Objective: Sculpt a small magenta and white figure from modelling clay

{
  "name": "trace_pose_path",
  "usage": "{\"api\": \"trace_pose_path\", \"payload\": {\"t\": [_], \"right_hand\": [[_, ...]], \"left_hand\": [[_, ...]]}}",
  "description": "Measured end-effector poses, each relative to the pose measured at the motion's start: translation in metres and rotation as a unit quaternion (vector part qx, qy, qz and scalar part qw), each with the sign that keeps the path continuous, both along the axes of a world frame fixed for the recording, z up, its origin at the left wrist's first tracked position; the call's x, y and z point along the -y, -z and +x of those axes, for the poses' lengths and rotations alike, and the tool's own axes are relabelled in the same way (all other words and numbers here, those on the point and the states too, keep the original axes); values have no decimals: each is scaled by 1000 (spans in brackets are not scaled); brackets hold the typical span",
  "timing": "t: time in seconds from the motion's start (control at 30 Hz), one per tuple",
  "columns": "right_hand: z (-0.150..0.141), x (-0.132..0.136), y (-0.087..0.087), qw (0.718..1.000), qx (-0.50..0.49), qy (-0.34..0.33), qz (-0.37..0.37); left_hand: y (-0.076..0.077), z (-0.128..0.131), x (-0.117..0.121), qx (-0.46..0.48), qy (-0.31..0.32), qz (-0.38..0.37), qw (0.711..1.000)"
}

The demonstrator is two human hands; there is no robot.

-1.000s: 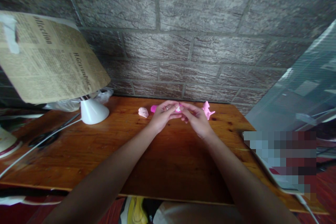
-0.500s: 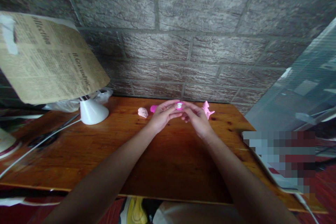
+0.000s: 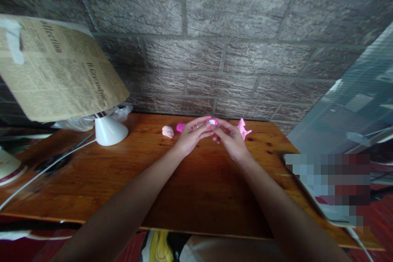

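My left hand (image 3: 192, 137) and my right hand (image 3: 230, 141) meet near the back of the wooden table (image 3: 123, 180). Their fingertips pinch a small bright pink piece with a white patch (image 3: 211, 122) between them. A pale pink lump (image 3: 167, 131) lies on the table left of my hands. A bright pink lump (image 3: 180, 127) sits just behind my left hand, partly hidden. A pink moulded figure (image 3: 243, 128) stands right of my right hand.
A white lamp base (image 3: 110, 129) with a cable stands at the back left, under a newspaper-print shade (image 3: 58, 73). Black scissors (image 3: 49, 163) lie at the left. A brick wall backs the table. A laptop (image 3: 337, 139) stands open at the right edge.
The pinched piece has been turned between my fingertips, so more of its white patch and pink rim shows on top. My hands stay in the same spot.
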State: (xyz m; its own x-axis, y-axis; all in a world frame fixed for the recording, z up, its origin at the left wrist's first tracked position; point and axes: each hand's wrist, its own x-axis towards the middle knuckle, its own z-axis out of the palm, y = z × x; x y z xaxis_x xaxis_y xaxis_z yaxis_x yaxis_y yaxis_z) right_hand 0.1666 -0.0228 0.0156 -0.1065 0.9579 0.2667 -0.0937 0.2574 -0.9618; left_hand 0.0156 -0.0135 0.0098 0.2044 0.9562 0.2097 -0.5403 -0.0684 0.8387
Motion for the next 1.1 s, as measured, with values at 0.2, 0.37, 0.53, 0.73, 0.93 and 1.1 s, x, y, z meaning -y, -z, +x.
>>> {"api": "trace_pose_path", "payload": {"t": [0.2, 0.37, 0.53, 0.73, 0.93, 1.1], "right_hand": [[1, 0, 0, 1000, 5, -9, 5], [0, 0, -3, 1000, -17, 1, -16], [0, 0, -1, 1000, -2, 9, -9], [-1, -1, 2, 1000, 13, -3, 2], [-1, -2, 2, 1000, 23, 8, 5], [0, -2, 1, 1000, 10, 18, -7]], "left_hand": [[0, 0, -1, -5, -5, -11, 1000], [-2, 1, -1, 1, 2, -11, 1000], [-1, 2, 0, -9, -11, -5, 1000], [0, 1, 0, -21, -25, -5, 999], [1, 1, 1, -23, -22, -7, 999], [-1, 2, 1, -19, -12, -8, 1000]]}}
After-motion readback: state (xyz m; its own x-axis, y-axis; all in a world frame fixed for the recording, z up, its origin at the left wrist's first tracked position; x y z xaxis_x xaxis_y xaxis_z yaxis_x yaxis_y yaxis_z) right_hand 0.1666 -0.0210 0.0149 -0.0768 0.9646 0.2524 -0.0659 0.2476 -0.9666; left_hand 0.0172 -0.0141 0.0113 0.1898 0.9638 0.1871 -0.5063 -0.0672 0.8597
